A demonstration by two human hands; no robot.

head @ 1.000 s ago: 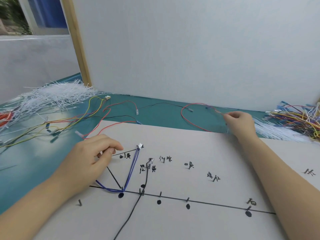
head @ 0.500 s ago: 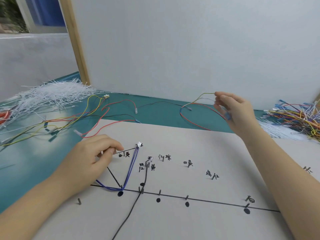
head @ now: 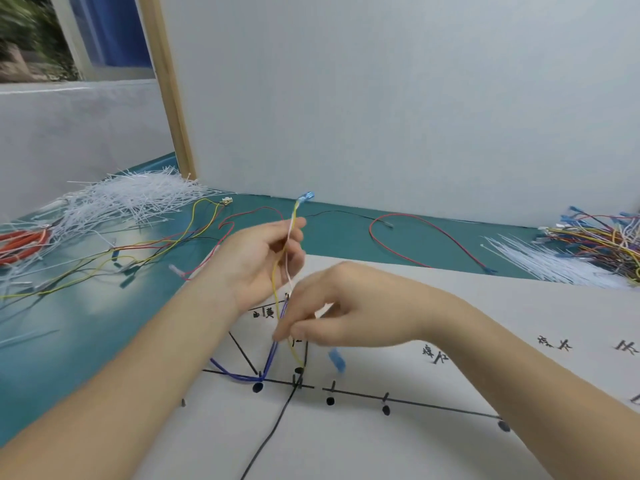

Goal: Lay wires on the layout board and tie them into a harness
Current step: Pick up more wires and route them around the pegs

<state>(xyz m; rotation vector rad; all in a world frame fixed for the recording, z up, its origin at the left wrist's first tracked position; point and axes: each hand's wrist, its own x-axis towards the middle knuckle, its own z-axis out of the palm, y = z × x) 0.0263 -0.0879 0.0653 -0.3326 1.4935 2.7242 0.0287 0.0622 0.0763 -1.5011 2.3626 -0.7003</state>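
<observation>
At the bottom of the frame, a black wire [head: 273,431] and a blue wire [head: 266,362] are lying along drawn lines on the layout board [head: 398,455]. Above them at centre, the right hand [head: 349,320] is pinching a yellow wire [head: 276,289] low down, while the left hand [head: 256,261] is gripping it higher, its blue terminal [head: 307,196] pointing up. Farther back, white cable ties [head: 128,199] are sitting at left and a bundle of coloured wires [head: 599,237] at right.
</observation>
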